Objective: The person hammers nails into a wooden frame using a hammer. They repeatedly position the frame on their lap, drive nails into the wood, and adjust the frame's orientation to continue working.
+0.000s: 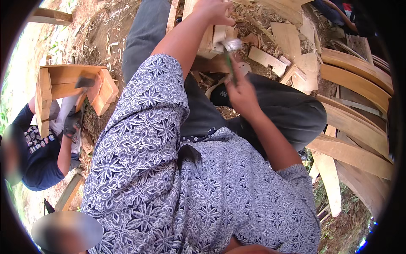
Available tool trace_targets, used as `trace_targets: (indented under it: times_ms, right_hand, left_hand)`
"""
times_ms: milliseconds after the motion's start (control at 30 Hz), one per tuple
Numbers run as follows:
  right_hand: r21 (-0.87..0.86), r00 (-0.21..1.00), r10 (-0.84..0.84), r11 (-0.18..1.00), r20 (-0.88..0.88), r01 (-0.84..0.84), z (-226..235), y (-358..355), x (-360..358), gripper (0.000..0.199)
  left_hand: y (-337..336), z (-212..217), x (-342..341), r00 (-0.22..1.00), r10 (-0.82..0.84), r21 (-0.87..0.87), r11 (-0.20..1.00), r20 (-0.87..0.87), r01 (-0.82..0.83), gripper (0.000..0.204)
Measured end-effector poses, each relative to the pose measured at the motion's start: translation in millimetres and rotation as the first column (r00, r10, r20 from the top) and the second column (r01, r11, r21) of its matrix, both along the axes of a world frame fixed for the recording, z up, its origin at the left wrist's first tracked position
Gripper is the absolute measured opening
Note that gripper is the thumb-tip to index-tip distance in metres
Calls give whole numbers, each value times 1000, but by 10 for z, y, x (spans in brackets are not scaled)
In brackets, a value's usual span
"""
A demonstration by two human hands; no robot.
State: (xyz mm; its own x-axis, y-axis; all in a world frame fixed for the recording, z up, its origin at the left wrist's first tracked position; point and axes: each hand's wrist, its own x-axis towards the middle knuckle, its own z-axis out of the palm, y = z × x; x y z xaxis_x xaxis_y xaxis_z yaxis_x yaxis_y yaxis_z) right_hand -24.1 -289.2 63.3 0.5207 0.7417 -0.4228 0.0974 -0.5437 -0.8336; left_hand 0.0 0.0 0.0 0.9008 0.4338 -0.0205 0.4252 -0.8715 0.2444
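At the far left, another person in dark blue is crouching and pressing a gloved hand [72, 125] against a wooden frame [63, 86]. Toward the middle, the wearer, dressed in a patterned blue and white shirt [169, 186], is reaching the left hand [213, 10] far forward, its grip curling down onto a pale wooden block [213, 40] resting on the ground between the knees. Just right of the block, the right hand [241, 91] is gripping the green handle of a hammer [230, 53], fingers pressed tightly around it, the blurred metal head hanging just beside the block. At the right, curved wooden planks [355, 122] are lying stacked among wood scraps [285, 40].
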Motion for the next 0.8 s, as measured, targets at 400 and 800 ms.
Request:
trace_targets:
  times_ms: [400,800]
  right_hand:
    - [70,942,191,974,275,-217,269,-23,-82,67]
    - [15,986,8,1000,168,-10,454,-20,-180,68]
  left_hand:
    - [-160,-152,-151,999,10,-37,999,-31,-11,77]
    - [-167,11,-167,1000,-12,-46,999,-23,11,81]
